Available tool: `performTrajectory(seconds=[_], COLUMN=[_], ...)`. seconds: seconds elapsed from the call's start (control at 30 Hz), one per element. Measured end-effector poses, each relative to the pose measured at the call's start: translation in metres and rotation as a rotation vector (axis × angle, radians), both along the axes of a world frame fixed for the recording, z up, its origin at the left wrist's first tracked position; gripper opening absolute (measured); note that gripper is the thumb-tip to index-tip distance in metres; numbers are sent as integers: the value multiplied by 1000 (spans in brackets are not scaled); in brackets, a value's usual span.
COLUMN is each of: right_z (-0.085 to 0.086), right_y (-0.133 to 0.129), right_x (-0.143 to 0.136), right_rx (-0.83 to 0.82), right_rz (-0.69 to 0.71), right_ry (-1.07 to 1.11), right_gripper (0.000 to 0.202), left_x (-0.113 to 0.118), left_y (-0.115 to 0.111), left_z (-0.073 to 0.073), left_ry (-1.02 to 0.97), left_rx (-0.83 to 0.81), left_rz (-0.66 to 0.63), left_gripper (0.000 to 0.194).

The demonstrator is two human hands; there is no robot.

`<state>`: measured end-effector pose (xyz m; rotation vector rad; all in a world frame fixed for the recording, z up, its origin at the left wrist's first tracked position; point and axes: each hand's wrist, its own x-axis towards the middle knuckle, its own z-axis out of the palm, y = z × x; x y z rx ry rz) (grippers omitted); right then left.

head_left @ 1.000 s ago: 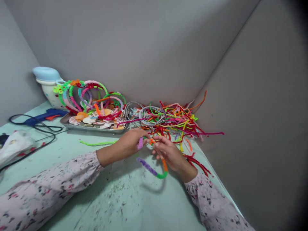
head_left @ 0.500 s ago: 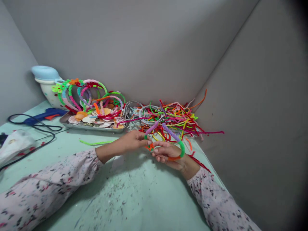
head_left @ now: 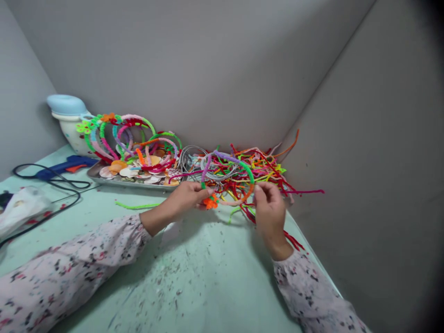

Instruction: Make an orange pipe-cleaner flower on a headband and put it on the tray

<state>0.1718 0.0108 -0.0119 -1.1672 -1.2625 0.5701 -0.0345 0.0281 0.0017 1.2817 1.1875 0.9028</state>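
Observation:
A ring wrapped in pipe cleaners (head_left: 251,176), with purple, green, orange and pale pink stretches, is held up above the table between my two hands. On its lower left part sits a small orange pipe-cleaner flower (head_left: 211,202). My left hand (head_left: 185,199) pinches the ring beside this flower, thumb on top. My right hand (head_left: 271,212) is at the ring's right side, thumb and fingers closed at the orange stretch; the exact contact is partly hidden. Behind the ring lie a coil of silver wire (head_left: 208,172) and a heap of loose pipe cleaners (head_left: 265,164).
At the back left, a metal tray (head_left: 138,185) bears shells (head_left: 151,178) and several finished wrapped rings (head_left: 130,122). Beyond it stands a white pot with a blue lid (head_left: 67,105). A blue glue gun (head_left: 62,167) with a black cord lies left. Grey walls close in behind and right.
My right hand has moved from under the ring, near the flower, to its right side. The ring has turned, its full loop now showing, the flower beside my left fingers.

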Motion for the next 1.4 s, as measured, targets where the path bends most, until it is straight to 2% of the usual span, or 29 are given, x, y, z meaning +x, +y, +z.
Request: performTrajectory(seconds=[0.03, 0.07, 0.13, 0.2, 0.33, 0.43, 0.63, 1.27, 1.4], right_z=[3, 5, 6, 3, -6, -6, 0, 0, 1], right_y=[-5, -10, -20, -25, -22, -20, -24, -26, -25], right_x=[-1, -3, -9, -16, -25, -26, -29, -33, -33], right_rx=[179, 304, 443, 454, 396, 340, 308, 294, 229], right_rz=[-100, -115, -29, 69, 43, 26, 35, 59, 88], right_ry=[-126, -258, -510, -691, -849, -919, -942, -765, -751], right_gripper=[11, 9, 10, 14, 16, 18, 17, 13, 10], left_x=[0, 0, 1, 2, 5, 9, 13, 14, 14], left_y=[0, -1, -2, -4, -9, -13, -19, -25, -26], left_z=[0, 0, 1, 1, 1, 1, 4, 8, 8], left_ry=[-6, -8, 0, 21, 57, 81, 75, 150, 192], left_rx=[3, 11, 39, 71, 125, 159, 238, 320, 339], left_rz=[5, 5, -3, -15, -28, -44, -73, -79, -92], left_gripper=[25, 26, 27, 29, 31, 31, 27, 27, 26])
